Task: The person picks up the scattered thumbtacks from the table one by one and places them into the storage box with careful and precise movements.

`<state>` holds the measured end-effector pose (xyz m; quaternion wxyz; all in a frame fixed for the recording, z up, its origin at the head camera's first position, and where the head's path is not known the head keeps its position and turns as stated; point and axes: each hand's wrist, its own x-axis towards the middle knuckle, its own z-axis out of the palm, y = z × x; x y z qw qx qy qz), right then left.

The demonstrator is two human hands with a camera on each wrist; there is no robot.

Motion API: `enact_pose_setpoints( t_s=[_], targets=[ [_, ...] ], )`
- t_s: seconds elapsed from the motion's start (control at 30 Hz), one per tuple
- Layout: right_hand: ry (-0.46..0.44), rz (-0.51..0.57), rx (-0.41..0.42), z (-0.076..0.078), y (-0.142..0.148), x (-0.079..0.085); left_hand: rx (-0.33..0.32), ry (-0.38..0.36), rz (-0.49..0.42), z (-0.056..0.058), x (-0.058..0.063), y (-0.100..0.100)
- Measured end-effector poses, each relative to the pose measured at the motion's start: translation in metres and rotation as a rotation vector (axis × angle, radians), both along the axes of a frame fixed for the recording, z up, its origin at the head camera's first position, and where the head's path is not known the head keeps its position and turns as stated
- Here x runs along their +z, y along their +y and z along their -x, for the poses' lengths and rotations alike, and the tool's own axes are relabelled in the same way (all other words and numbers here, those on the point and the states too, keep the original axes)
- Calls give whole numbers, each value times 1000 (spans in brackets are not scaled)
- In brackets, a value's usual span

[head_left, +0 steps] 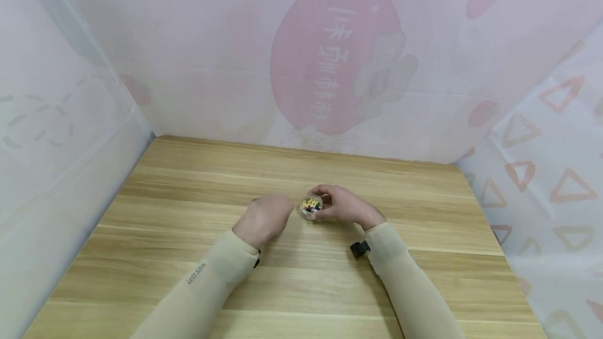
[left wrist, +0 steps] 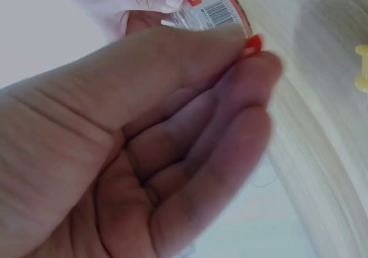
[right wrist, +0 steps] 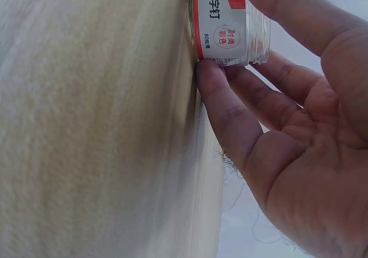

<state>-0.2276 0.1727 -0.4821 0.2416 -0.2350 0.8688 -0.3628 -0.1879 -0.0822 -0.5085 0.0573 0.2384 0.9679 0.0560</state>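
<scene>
A small clear jar [right wrist: 219, 28] with a white and red label stands uncapped on the table. In the head view, yellow, red, white and dark push pins [head_left: 311, 204] fill it. My right hand [head_left: 346, 205] holds the jar from its right side, thumb and fingers around the wall. Just left of the jar is my left hand [head_left: 267, 218], its thumb and forefinger pinching a red push pin [left wrist: 253, 44]. Only a bit of that pin shows past the fingertips; the head view hides it behind the hand.
A yellow push pin [left wrist: 362, 68] shows at the right edge of the left wrist view. The wood-grain table [head_left: 188, 182] is bounded by a pink printed sheet [head_left: 212, 93] behind and printed sheets on both sides. A dark wrist device [head_left: 360, 249] sits at the right cuff.
</scene>
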Motion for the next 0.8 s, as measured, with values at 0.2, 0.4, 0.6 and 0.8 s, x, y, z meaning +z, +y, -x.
enact_pose_setpoints(
  t_s=[0.2, 0.4, 0.6, 0.8],
  targets=[
    [1, -5, -6, 1, 0, 0, -43, -42, -173, -19, 73, 7],
    [-12, -1, -6, 1, 1, 0, -65, -66, -290, -11, 69, 9],
    [-5, 2, -5, 0, 2, 1, -52, -58, -388, -7, 61, 17],
    [3, -3, -6, -1, 2, 2, 17, -68, -499, -7, 53, 26]
  ],
)
